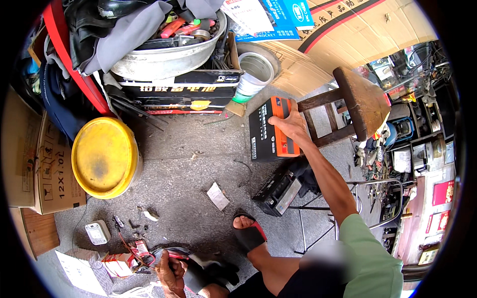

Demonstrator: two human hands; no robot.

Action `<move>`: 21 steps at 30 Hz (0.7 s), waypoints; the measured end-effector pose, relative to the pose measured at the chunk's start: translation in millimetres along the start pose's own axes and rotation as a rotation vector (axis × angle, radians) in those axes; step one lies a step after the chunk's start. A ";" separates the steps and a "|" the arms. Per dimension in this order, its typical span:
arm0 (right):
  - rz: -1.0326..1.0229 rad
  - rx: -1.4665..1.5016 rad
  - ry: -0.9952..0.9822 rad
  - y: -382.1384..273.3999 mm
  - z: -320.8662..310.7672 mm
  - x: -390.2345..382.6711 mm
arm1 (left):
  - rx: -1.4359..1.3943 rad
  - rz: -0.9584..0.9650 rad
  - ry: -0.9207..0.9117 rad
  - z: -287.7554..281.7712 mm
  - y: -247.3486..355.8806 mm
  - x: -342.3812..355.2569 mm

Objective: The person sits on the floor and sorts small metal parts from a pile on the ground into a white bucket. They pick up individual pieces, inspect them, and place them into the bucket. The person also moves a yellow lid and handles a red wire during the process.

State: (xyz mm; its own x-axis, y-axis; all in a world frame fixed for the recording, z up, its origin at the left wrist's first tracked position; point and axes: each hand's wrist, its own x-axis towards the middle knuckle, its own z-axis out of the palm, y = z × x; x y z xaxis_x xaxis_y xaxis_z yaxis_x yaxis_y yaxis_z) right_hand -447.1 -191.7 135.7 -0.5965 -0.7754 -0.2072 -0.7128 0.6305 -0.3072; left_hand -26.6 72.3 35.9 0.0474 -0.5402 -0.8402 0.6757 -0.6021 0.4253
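On the concrete floor by the wooden stool stands a black and orange carton (pixel 266 134). My right hand (pixel 292 125) grips it along the orange side, the thumb pressed on it and the other fingers around the far edge. Just below the carton lies a black battery (pixel 279 191) with a pale label. My left hand (pixel 171 274) is low in the view, its fingers curled together. Whatever it may hold is too small to make out. Close to it are red leads (pixel 136 251) and a red and white small box (pixel 118 265).
A yellow-lidded bucket (pixel 105 158) stands at left beside cardboard boxes (pixel 59 169). A metal basin (pixel 166 62) full of tools rests on cartons at the back. The wooden stool (pixel 360 104) and a metal-framed chair (pixel 323 233) stand at right. A white device (pixel 98 232) lies lower left.
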 end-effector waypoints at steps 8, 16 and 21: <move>-0.649 -0.026 -0.260 -23.6 -0.5 -18.8 | 0.144 -0.159 0.027 7.0 -12.5 5.1; -1.065 -0.248 -0.248 -47.9 15.6 -38.9 | 0.067 -0.134 -0.036 43.6 -12.7 17.4; -1.421 -0.216 0.139 -46.2 52.6 -89.3 | 0.070 -0.107 0.023 45.1 -7.0 13.2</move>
State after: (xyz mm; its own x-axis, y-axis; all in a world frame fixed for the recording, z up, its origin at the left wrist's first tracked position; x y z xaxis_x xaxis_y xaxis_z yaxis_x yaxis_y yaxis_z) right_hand -341.5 -153.4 119.5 0.6302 -0.7375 0.2425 -0.7557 -0.6544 -0.0262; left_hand -63.9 42.8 37.0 -0.0042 -0.4577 -0.8891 0.6247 -0.6955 0.3551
